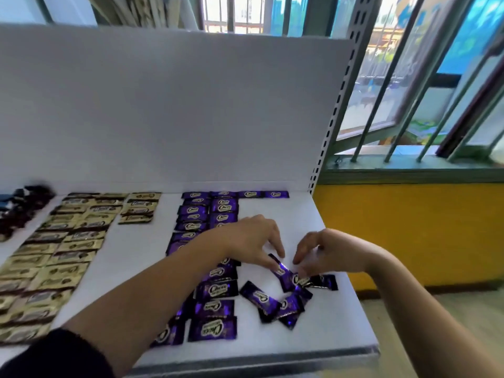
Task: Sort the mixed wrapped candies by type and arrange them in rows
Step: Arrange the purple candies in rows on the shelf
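1. The left hand [253, 238] has nearly straight fingers [270, 257], tips pressing the far end of a purple candy [282, 270]. The right hand [331, 253] curls its fingers [300, 261] down onto the near end; blur hides whether they pinch it or only touch.
2. The candy lies tilted on the shelf [313, 339], at 12 o'clock of the loose pile [275, 302] and overlapping it. Dragging it would likely tow neighbours along and scatter them.
3. The left forearm crosses over the purple rows [218, 291] at 9 o'clock of the pile. A dropped wrist could sweep laid candies crooked.
4. The wrappers look slick, so a weak pinch may let the candy slip and land skewed.
5. The pile sits near the shelf's edge at 3 o'clock, and a careless flick could send a piece over it.
6. The gold rows [62, 252], far off at 9 o'clock, seem safe.
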The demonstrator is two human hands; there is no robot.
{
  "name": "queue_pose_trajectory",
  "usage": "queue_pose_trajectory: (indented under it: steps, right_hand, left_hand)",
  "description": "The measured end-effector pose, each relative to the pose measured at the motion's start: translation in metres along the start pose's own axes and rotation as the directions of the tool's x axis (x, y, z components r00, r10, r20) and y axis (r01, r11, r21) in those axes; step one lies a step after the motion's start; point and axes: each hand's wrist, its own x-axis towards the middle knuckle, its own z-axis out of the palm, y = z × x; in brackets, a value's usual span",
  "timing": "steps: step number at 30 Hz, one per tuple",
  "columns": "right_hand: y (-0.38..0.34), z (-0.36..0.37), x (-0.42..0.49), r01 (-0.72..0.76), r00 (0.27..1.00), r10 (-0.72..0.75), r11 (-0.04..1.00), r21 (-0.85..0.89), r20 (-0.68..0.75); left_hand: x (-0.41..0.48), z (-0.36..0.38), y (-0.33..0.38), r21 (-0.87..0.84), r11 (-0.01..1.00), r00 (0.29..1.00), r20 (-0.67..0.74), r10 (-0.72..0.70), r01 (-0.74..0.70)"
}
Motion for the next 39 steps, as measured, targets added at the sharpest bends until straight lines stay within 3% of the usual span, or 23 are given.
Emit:
queue_pose_trajectory:
  steps: [3, 5, 9, 13, 16, 22, 32, 39]
  right_hand:
    - [-0.01, 0.015, -0.015, 0.01, 0.999, -0.016, 0.984, -0.176, -0.035]
    - [-0.014, 0.021, -0.019, -0.002, 0.997, -0.014, 0.982, -0.191, -0.082]
    - [-0.016, 0.013, -0.022, 0.011, 0.996, -0.004, 0.997, 0.073, -0.093]
    - [-0.001, -0.002, 0.008, -0.005, 0.954, 0.105, 0.943, 0.332, -0.282]
    - [0.016, -0.005, 0.052, -0.111, 0.876, 0.216, 0.96, 0.256, -0.432]
    - [0.022, -0.001, 0.104, -0.169, 0.781, 0.195, 0.981, 0.099, -0.593]
    - [0.024, -0.002, 0.136, -0.183, 0.687, 0.184, 0.98, 0.079, -0.703]
    - [0.028, -0.001, 0.141, -0.182, 0.678, 0.193, 0.979, 0.092, -0.709]
  left_hand:
    - [-0.004, 0.004, 0.002, -0.04, 0.999, 1.0, 0.005, 0.007, -0.007]
    - [-0.008, 0.007, 0.002, -0.084, 0.996, 1.0, 0.021, -0.015, 0.016]
    - [-0.009, 0.01, -0.003, -0.182, 0.976, 0.989, -0.064, -0.133, 0.12]
    - [0.0, 0.004, -0.017, -0.053, 0.973, 0.94, -0.253, -0.23, 0.224]
    - [0.014, 0.001, -0.031, -0.003, 0.955, 0.903, -0.323, -0.282, 0.297]
    - [0.038, -0.007, -0.056, 0.081, 0.934, 0.861, -0.423, -0.284, 0.348]
    - [0.054, -0.009, -0.086, 0.088, 0.915, 0.816, -0.492, -0.303, 0.393]
    - [0.053, -0.007, -0.09, 0.068, 0.918, 0.817, -0.484, -0.312, 0.39]
